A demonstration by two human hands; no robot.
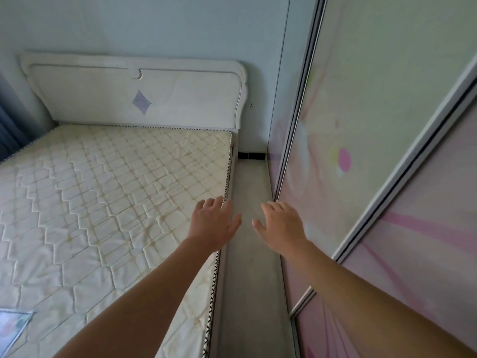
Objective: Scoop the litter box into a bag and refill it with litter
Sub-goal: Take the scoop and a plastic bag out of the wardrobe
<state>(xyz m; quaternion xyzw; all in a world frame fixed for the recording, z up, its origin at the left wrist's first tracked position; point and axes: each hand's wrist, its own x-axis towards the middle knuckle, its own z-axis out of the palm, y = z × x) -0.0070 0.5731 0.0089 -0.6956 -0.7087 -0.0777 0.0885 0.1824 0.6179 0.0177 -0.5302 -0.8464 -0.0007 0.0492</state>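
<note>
No litter box, bag, scoop or litter shows in the head view. My left hand [214, 223] is stretched forward, palm down, fingers spread, over the right edge of the bare mattress [103, 202]. My right hand [281, 226] is stretched out beside it, fingers apart, over the narrow strip of floor [253, 267] and close to the sliding wardrobe door [374, 125]. Both hands hold nothing.
A white headboard [134, 91] stands against the pale wall at the back. Pink-patterned sliding wardrobe doors fill the right side. The grey floor gap between bed and wardrobe is narrow. A blue curtain [10, 125] hangs at the far left. A label [13, 329] lies on the mattress corner.
</note>
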